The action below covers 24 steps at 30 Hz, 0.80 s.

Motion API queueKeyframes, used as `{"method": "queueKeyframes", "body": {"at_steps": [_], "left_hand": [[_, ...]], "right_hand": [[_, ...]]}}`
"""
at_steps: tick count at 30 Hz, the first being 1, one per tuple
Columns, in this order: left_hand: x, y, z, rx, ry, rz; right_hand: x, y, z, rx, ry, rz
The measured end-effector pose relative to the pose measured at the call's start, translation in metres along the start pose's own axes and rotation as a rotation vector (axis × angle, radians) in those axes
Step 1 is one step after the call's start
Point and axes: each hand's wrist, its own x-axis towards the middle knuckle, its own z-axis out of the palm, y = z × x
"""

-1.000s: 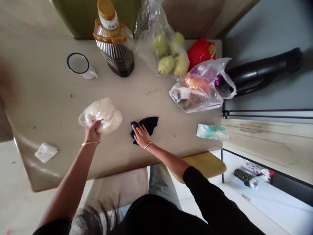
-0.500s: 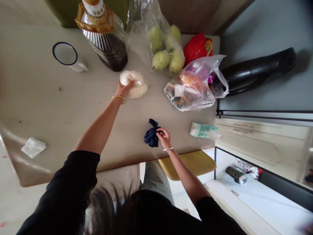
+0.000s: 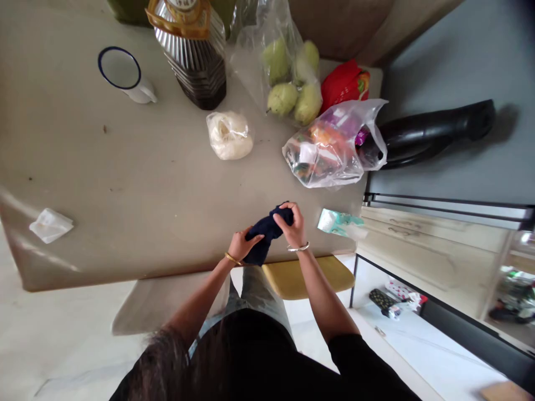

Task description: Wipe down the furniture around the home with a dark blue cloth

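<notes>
A dark navy cloth (image 3: pixel 265 231) is stretched between my two hands near the table's front edge. My left hand (image 3: pixel 243 244), with a gold bangle at the wrist, grips its lower left part between thumb and fingers. At the cloth's upper right end, my right hand (image 3: pixel 293 224) pinches it; a silver bangle circles that wrist. Farther back on the table sits a clear plastic bag with something pale and rounded inside (image 3: pixel 230 136), apart from both hands.
Across the back of the table (image 3: pixel 137 184) stand an enamel mug (image 3: pixel 121 69), a large ribbed bottle (image 3: pixel 200 72), bagged green pears (image 3: pixel 284 99), a red bag (image 3: pixel 345 83) and a filled plastic bag (image 3: pixel 328 147). A tissue pack (image 3: pixel 336 221) lies right; crumpled white paper (image 3: pixel 50 225) lies left.
My left hand has let go of the pale bagged item and come back to take hold of the cloth. My right hand has raised its end, and the crumpled cloth is now drawn out.
</notes>
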Motion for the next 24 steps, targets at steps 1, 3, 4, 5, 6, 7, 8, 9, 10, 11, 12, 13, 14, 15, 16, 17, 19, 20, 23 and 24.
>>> {"method": "queueKeyframes", "body": {"at_steps": [1, 3, 4, 5, 6, 7, 8, 9, 10, 11, 12, 13, 14, 15, 16, 17, 19, 20, 23, 24], "left_hand": [[0.000, -0.003, -0.001, -0.057, 0.011, -0.005], [0.003, -0.007, -0.004, -0.168, 0.056, -0.028], [0.006, -0.010, -0.005, -0.207, 0.101, -0.043], [0.010, -0.012, -0.004, -0.230, 0.177, -0.057], [0.015, -0.015, -0.001, -0.234, 0.269, -0.068], [0.019, -0.018, 0.002, -0.227, 0.357, -0.073], [0.023, -0.020, 0.007, -0.215, 0.423, -0.072], [0.027, -0.023, 0.013, -0.204, 0.472, -0.067], [0.029, -0.026, 0.018, -0.195, 0.505, -0.059], [0.032, -0.028, 0.022, -0.190, 0.518, -0.051], [0.034, -0.030, 0.025, -0.191, 0.516, -0.046], [0.036, -0.032, 0.027, -0.198, 0.517, -0.046], [0.038, -0.034, 0.026, -0.206, 0.520, -0.048], [0.041, -0.035, 0.025, -0.216, 0.523, -0.048], [0.044, -0.036, 0.023, -0.228, 0.528, -0.041], [0.046, -0.037, 0.021, -0.238, 0.537, -0.031], [0.049, -0.038, 0.020, -0.246, 0.555, -0.015], [0.047, -0.039, 0.023, -0.244, 0.549, -0.017], [0.036, -0.041, 0.036, -0.236, 0.467, -0.055], [0.032, -0.042, 0.041, -0.241, 0.443, -0.067]], "right_hand": [[0.007, 0.004, -0.005, -0.041, 0.040, -0.004], [0.025, 0.016, -0.002, -0.082, 0.078, -0.002], [0.034, 0.023, 0.006, -0.107, 0.064, -0.026], [0.042, 0.030, 0.018, -0.152, 0.032, -0.075], [0.048, 0.036, 0.033, -0.226, -0.016, -0.141], [0.052, 0.042, 0.049, -0.326, -0.079, -0.207], [0.053, 0.047, 0.065, -0.442, -0.155, -0.255], [0.053, 0.051, 0.080, -0.562, -0.230, -0.275], [0.051, 0.054, 0.093, -0.672, -0.293, -0.273], [0.049, 0.056, 0.104, -0.763, -0.340, -0.258], [0.048, 0.057, 0.113, -0.831, -0.366, -0.243], [0.049, 0.057, 0.120, -0.877, -0.382, -0.237], [0.051, 0.057, 0.125, -0.904, -0.391, -0.244], [0.054, 0.057, 0.130, -0.917, -0.397, -0.261], [0.059, 0.056, 0.133, -0.924, -0.399, -0.280], [0.063, 0.056, 0.135, -0.926, -0.397, -0.294], [0.066, 0.056, 0.136, -0.927, -0.392, -0.300], [0.065, 0.056, 0.134, -0.926, -0.394, -0.291], [0.052, 0.060, 0.124, -0.927, -0.434, -0.261], [0.049, 0.061, 0.122, -0.930, -0.442, -0.251]]}}
